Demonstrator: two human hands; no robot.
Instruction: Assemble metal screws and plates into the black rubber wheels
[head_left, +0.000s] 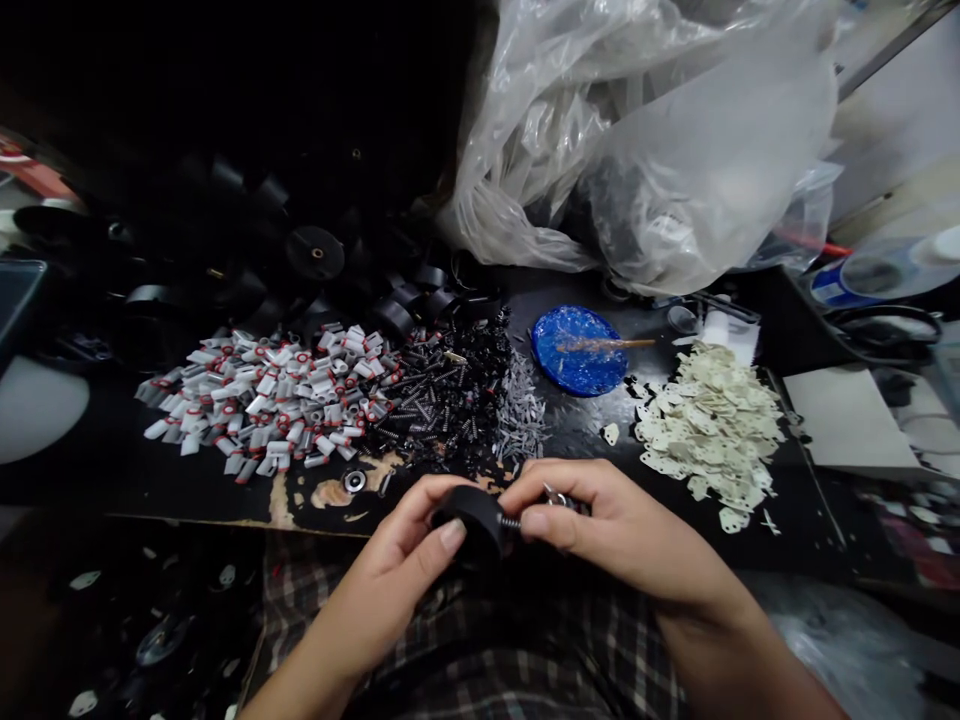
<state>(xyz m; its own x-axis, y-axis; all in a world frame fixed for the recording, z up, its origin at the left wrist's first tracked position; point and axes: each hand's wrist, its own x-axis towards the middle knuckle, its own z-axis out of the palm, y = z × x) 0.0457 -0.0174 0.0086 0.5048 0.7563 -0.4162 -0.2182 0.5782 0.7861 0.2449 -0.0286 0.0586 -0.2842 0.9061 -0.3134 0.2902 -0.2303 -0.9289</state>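
Over my lap at the table's front edge, my left hand [416, 545] is closed round a black round knob-like part [474, 515], thumb on its near side. My right hand [581, 510] pinches a small coil spring [511, 522] against the right side of that part. Another small shiny metal piece [553, 494] shows among my right fingers; its kind is unclear. Just beyond my hands lie a heap of dark springs and screws [439, 395] and a strip of small grey slivers [521, 405]. Part of the spring is hidden by my fingertips.
Grey sleeves with red rings [277, 395] are heaped left, with black round parts [315, 252] behind. A blue lid with grease and a stick [577, 350] lies ahead. Pale flat plates [709, 425] are piled right. Clear plastic bags [652, 150] fill the back.
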